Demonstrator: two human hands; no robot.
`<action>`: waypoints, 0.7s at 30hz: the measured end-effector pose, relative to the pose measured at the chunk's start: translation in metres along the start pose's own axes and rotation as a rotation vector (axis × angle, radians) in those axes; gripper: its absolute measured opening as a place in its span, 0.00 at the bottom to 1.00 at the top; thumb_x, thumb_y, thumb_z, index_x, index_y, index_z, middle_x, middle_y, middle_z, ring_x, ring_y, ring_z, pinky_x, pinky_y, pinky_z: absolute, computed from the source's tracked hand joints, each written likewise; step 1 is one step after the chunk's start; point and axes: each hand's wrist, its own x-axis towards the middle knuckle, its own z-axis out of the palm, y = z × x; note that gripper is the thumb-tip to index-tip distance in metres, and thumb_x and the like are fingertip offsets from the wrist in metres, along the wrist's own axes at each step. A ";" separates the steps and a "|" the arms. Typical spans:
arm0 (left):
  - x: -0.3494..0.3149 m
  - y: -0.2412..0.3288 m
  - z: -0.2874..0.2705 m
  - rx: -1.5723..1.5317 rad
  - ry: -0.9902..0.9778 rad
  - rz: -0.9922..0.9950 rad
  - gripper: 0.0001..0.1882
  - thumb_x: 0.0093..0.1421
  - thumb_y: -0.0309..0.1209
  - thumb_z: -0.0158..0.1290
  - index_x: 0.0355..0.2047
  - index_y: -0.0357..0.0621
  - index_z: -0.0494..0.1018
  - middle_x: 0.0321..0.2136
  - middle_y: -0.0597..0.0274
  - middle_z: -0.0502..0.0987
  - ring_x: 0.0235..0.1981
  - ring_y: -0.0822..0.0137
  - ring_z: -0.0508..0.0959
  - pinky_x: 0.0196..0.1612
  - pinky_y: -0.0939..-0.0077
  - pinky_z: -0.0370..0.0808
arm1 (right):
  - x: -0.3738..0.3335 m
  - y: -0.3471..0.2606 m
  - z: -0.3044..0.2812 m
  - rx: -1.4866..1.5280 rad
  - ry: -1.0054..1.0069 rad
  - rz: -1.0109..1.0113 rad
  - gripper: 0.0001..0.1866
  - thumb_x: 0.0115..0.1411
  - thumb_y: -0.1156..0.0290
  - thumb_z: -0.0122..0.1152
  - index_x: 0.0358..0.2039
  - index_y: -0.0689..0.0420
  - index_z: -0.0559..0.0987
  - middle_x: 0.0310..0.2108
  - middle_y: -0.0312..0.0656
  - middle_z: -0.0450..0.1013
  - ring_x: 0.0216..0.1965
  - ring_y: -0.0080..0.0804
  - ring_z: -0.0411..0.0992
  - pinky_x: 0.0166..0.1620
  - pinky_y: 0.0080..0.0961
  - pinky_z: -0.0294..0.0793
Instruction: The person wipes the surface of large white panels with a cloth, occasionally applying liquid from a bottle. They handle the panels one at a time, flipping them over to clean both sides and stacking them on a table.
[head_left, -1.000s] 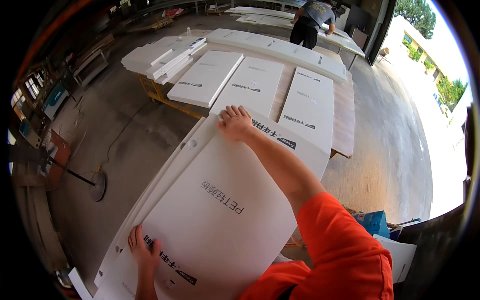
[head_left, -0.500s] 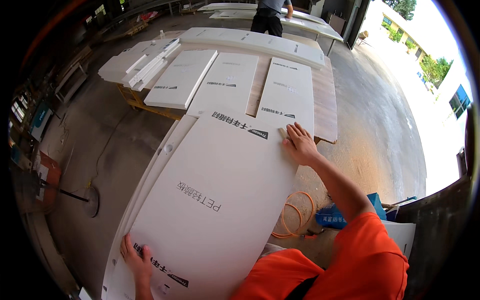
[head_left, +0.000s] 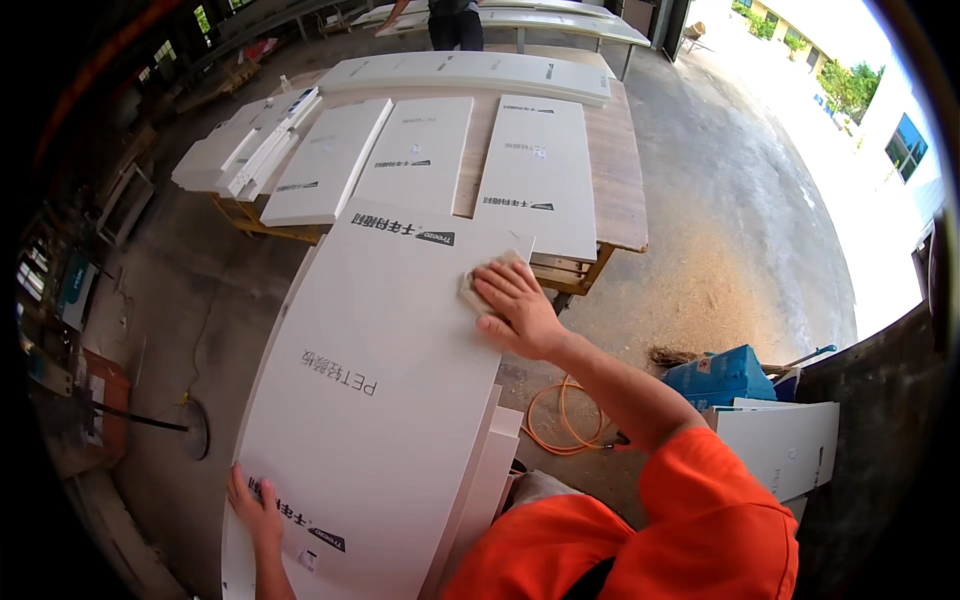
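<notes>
A long white panel point(head_left: 400, 300) with dark printed marks lies in front of me on top of other white boards point(head_left: 485, 480), whose edges show along its right side. My right hand point(head_left: 518, 305) rests near the panel's far right edge, its fingers stretched over a beige cloth point(head_left: 470, 292) pressed to the surface. Most of the cloth is hidden under the palm. At the near left edge of the panel lies my left hand point(head_left: 260, 512), thumb and fingers apart, with nothing held in it.
Beyond stands a wooden-topped table point(head_left: 615, 170) with several white panels point(head_left: 415, 150) on it. A co-worker point(head_left: 455, 25) is behind it at another table. To my right are an orange hose point(head_left: 565, 415), a blue bag point(head_left: 722, 375), leaning white boards point(head_left: 780, 450) and sawdust point(head_left: 715, 285).
My view has shifted. The top panel sits further left over the boards beneath, baring their right edges. My right hand has moved inward from the panel's right edge with the cloth.
</notes>
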 end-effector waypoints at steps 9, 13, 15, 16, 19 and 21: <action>-0.010 0.001 -0.002 -0.014 0.001 -0.061 0.34 0.68 0.38 0.55 0.70 0.38 0.61 0.68 0.42 0.64 0.68 0.39 0.63 0.71 0.46 0.58 | -0.062 -0.111 0.019 0.131 -0.080 -0.154 0.44 0.71 0.38 0.47 0.68 0.68 0.66 0.72 0.56 0.60 0.76 0.52 0.53 0.77 0.51 0.45; -0.020 -0.010 0.003 0.027 0.184 -0.035 0.36 0.62 0.42 0.62 0.65 0.37 0.66 0.69 0.45 0.62 0.68 0.40 0.62 0.70 0.44 0.58 | -0.071 -0.165 0.006 0.178 -0.305 -0.575 0.35 0.70 0.44 0.54 0.65 0.60 0.72 0.68 0.50 0.68 0.69 0.47 0.64 0.71 0.47 0.59; -0.048 0.015 0.002 -0.147 0.263 -0.086 0.36 0.62 0.43 0.64 0.64 0.36 0.66 0.70 0.44 0.59 0.69 0.38 0.58 0.70 0.46 0.59 | -0.039 -0.154 -0.009 -0.010 -0.237 -0.399 0.24 0.69 0.55 0.55 0.59 0.56 0.78 0.63 0.51 0.71 0.65 0.50 0.67 0.65 0.51 0.64; -0.071 0.040 -0.007 -0.254 0.221 -0.026 0.36 0.62 0.43 0.65 0.64 0.37 0.67 0.71 0.44 0.58 0.70 0.39 0.57 0.70 0.47 0.59 | -0.031 -0.146 -0.011 -0.118 -0.168 -0.314 0.24 0.69 0.58 0.53 0.59 0.59 0.78 0.63 0.54 0.71 0.64 0.53 0.67 0.64 0.52 0.64; -0.197 0.078 -0.050 -0.307 0.287 0.211 0.33 0.59 0.41 0.66 0.60 0.38 0.70 0.68 0.43 0.62 0.69 0.38 0.62 0.69 0.42 0.60 | -0.059 -0.153 0.026 -0.128 -0.146 -0.485 0.35 0.76 0.50 0.38 0.64 0.71 0.71 0.67 0.64 0.66 0.68 0.68 0.62 0.70 0.60 0.56; -0.298 0.084 -0.077 -0.291 0.402 0.130 0.30 0.57 0.37 0.66 0.57 0.37 0.73 0.67 0.43 0.65 0.68 0.39 0.64 0.68 0.45 0.62 | -0.102 -0.230 0.048 -0.030 -0.241 -0.563 0.39 0.77 0.46 0.33 0.65 0.73 0.69 0.67 0.66 0.65 0.71 0.69 0.58 0.72 0.61 0.53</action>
